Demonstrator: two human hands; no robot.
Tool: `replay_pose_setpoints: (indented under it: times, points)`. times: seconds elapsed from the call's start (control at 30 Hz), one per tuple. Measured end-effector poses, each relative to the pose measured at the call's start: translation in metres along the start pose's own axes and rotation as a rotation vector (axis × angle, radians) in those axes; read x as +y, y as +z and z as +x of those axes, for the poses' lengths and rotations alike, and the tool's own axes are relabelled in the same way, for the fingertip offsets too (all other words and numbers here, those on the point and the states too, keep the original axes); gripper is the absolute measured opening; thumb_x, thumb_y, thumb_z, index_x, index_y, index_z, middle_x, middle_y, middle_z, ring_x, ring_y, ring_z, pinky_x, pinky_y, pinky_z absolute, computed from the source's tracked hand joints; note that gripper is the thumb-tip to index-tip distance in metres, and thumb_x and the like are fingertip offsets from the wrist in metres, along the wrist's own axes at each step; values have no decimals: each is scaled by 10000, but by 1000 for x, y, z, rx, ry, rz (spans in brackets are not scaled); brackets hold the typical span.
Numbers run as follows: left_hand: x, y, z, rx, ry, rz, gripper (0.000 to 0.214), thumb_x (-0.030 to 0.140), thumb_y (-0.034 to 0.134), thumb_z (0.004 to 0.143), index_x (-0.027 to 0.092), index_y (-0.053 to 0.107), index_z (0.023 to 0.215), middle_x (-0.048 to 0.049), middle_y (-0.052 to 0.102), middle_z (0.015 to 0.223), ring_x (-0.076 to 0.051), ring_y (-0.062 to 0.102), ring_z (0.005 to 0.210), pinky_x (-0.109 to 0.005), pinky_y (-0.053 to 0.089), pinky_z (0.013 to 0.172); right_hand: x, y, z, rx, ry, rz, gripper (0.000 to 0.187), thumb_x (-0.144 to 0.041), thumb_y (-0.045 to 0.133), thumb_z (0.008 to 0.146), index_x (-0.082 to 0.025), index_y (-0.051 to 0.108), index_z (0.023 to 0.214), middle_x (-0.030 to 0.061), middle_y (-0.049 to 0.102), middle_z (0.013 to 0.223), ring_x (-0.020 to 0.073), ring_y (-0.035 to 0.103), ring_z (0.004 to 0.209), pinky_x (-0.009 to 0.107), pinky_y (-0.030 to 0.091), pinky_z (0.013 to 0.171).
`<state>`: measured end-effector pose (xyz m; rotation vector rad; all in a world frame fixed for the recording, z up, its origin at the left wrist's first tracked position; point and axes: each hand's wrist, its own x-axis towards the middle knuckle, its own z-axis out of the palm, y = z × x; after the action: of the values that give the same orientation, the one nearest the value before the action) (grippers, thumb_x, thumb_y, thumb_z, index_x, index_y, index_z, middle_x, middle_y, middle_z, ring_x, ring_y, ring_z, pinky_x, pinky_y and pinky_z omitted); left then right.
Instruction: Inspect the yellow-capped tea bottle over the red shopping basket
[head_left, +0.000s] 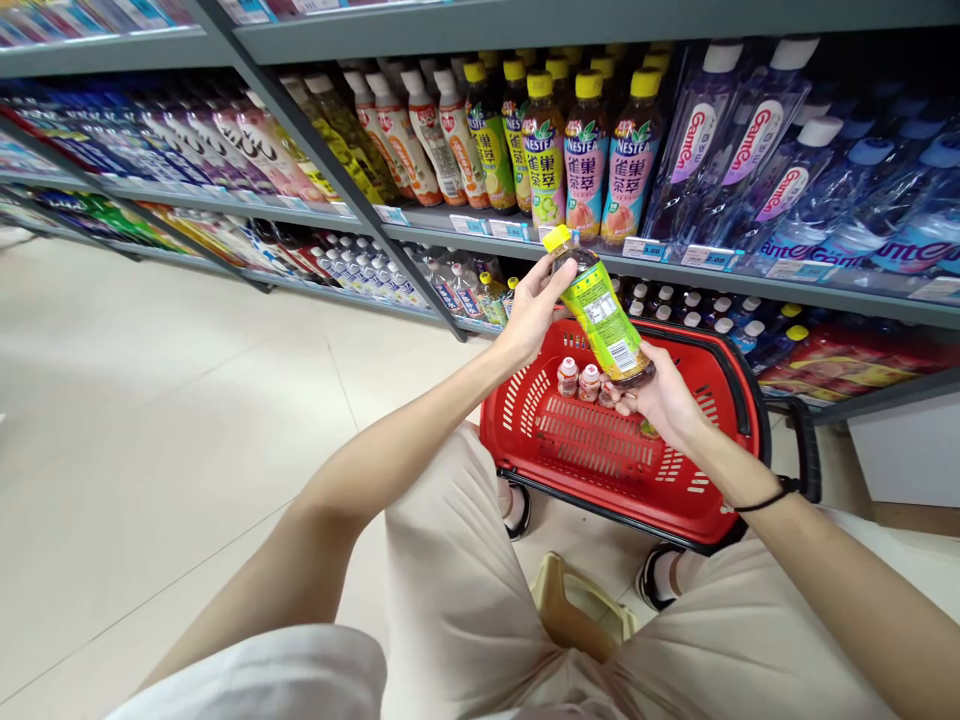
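I hold a tea bottle with a yellow cap and a green-yellow label, tilted, above a red shopping basket. My left hand grips its upper part near the neck. My right hand cups its base from below. The bottle's back label faces me. Inside the basket lie two small white bottles with red caps. I sit on a low stool, with the basket on the floor between my feet.
Grey shelves run along the right and back. A row of matching Nestea bottles stands just above my hands, large water bottles to their right, and more drinks on lower shelves. Pale tiled floor stretches to the left.
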<state>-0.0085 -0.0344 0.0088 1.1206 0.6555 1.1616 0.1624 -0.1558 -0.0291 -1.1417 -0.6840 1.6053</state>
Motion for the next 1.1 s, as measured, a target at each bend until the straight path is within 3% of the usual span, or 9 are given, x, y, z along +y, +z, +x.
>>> replay_pose_setpoints:
  times: [0.3,0.43,0.63,1.1]
  points:
    - [-3,0,0,-33,0,29,512,625,831,812,246,734,1142,-77,762,1233,-306,688,1237,-429,583,1014,1,4,-8,-3,-61,-116,474,-484,886,760,-174,677,1051,44,709,852,117,563,568,235,428,452]
    - [-2,0,0,-27,-7,49,500,625,820,820,253,735,1144,-73,763,1239,-306,688,1241,-427,587,1012,2,4,-9,-39,-87,-195,427,-477,888,771,-166,703,997,2,646,717,109,537,550,233,438,461]
    - [-3,-2,0,-27,-7,27,498,591,828,829,256,748,1189,-70,765,1231,-303,695,1231,-426,579,1029,4,4,-10,-14,-72,-200,509,-480,899,756,-154,703,1094,53,727,867,102,555,560,232,442,461]
    - [-6,-2,0,-19,-22,37,515,611,821,832,258,747,1200,-68,767,1225,-304,695,1232,-427,574,1035,4,4,-11,-17,-53,-192,498,-469,890,770,-154,714,1113,45,715,845,103,542,566,233,434,463]
